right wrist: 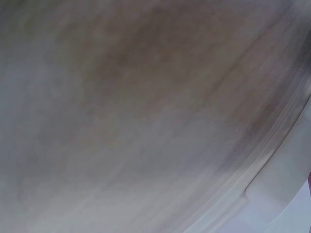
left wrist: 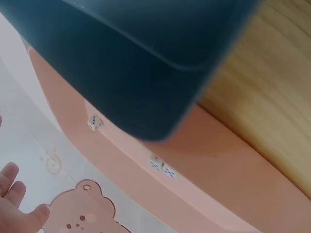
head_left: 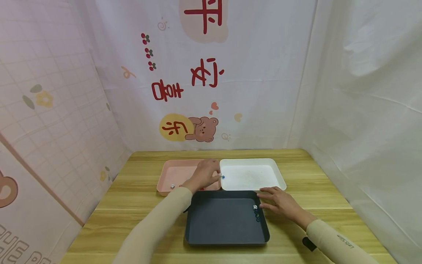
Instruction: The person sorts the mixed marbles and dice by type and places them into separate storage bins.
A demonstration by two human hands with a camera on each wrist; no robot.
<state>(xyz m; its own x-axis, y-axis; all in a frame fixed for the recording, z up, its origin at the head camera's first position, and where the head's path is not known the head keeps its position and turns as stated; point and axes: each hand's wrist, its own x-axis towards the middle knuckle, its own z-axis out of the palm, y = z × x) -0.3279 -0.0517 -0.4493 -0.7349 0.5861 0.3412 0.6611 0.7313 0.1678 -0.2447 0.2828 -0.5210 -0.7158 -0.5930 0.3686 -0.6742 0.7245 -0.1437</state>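
My left hand [head_left: 206, 174] reaches over the right end of a pink tray [head_left: 171, 170], its fingertips by the rim shared with the white tray [head_left: 250, 174]. Beside those fingertips is a small blue-and-white piece [head_left: 223, 177], apparently a die. In the left wrist view the fingers [left wrist: 13, 191] are spread, with nothing visible between them. My right hand [head_left: 280, 203] lies with extended fingers at the dark tray's [head_left: 227, 220] right rim. Near it inside are a white die [head_left: 255, 207] and small dark pieces [head_left: 257, 217]. The right wrist view is blurred and shows no hand.
Inside the pink tray are a white die [head_left: 172, 186] and red pieces [head_left: 202, 189], partly hidden by the left arm. The dark tray stands in front of the other two on a wooden table [head_left: 125, 220]. Printed cloth [head_left: 257, 91] hangs behind and at both sides.
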